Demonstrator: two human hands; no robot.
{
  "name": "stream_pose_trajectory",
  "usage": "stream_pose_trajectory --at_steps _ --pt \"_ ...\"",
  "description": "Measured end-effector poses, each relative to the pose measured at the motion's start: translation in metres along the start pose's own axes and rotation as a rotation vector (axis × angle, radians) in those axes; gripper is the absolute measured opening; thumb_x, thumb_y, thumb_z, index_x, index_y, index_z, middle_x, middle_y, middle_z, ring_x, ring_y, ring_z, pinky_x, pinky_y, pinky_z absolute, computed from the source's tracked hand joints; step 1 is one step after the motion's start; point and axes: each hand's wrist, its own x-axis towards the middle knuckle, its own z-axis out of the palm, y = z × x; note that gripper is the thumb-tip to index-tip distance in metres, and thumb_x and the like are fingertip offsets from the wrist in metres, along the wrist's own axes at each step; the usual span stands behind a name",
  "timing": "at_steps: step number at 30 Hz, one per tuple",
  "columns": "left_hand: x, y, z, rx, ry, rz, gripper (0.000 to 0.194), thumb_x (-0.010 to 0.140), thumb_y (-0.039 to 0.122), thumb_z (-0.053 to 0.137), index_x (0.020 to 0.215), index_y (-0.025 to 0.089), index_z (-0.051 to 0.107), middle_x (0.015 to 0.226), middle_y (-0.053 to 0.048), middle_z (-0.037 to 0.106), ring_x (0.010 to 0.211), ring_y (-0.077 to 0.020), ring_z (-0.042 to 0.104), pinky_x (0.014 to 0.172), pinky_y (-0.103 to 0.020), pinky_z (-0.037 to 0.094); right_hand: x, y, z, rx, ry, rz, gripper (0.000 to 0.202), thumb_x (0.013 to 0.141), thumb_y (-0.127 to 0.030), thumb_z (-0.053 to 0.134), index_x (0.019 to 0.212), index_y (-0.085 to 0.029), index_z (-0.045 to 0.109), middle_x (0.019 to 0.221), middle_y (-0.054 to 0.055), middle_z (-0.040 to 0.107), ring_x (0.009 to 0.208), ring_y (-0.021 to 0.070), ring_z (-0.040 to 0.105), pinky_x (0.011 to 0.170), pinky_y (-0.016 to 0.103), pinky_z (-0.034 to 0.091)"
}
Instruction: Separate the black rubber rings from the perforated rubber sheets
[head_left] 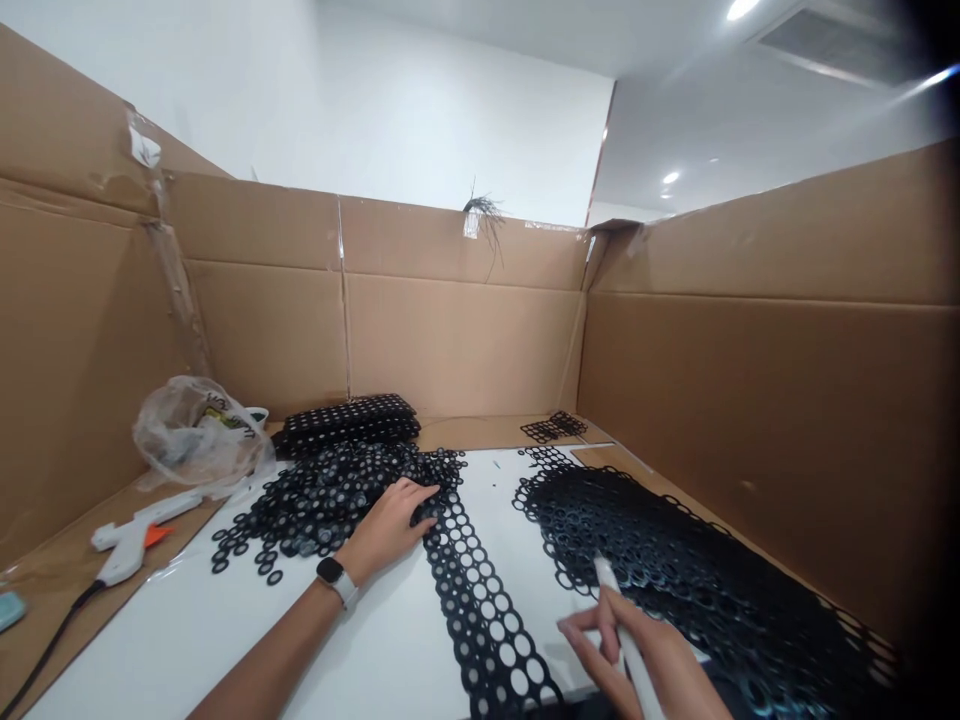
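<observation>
Pinches a white pen-like tool (634,660) between the thumb and fingers of the right hand (667,650), and spreads the thumb and forefinger of the left hand (394,525) apart, with nothing visibly caught between them. Impossible to tell about anything beneath the remaining left fingers, partly hidden from view. Find the strip of joined black rings (480,590) between both hands on the white board (360,660), running from beside the left fingertips down to the lower edge of the view. For a neat result, probably best to steady the strip with light, flat fingertips rather than press hard, so as not to skew the rows. Better also to pick single pieces from the near fringe of the loose rings (337,490) than to dig into the pile, and to set each ring square against its neighbours before joining. Wiser to bring the tool in from the right at a shallow slant, without crossing over the left thumb or brushing the heap of dark ring mesh (675,540). As for pose, reaches the left forearm diagonally forward from the lower left, palm down, with a watch (337,580) at the wrist and the fingers angled toward the strip's far end. Holds the right hand nearer the body, low at the heap's near left edge, pen-fashion, with the tool's tip pointing forward; hard to tell whether touching the mesh or just above.
</observation>
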Motion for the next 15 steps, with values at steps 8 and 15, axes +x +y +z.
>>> stream_pose_trajectory --at_steps 8,15 --pt "0.005 -0.002 0.005 -0.309 0.096 -0.099 0.031 0.102 0.022 0.058 0.128 0.026 0.074 0.126 -0.008 0.075 0.112 -0.0232 0.072 0.102 -0.044 0.059 0.13 -0.007 0.054 0.266 -0.068 -0.086 0.031 0.087 -0.043 0.071 0.087 -0.023 0.048 0.104 0.009 0.078 0.102 0.0261 0.075 0.092 0.036 0.052" --pt "0.012 -0.009 0.002 -0.597 0.189 -0.309 0.037 0.092 0.038 0.073 0.124 0.02 0.073 0.113 -0.011 0.079 0.108 -0.0256 0.076 0.1 -0.044 0.061 0.211 0.009 0.115 0.803 -0.261 0.137 0.056 0.068 -0.047 0.09 0.089 -0.022 0.044 0.08 -0.001 0.069 0.07 0.0156 0.061 0.066 0.026 0.041"
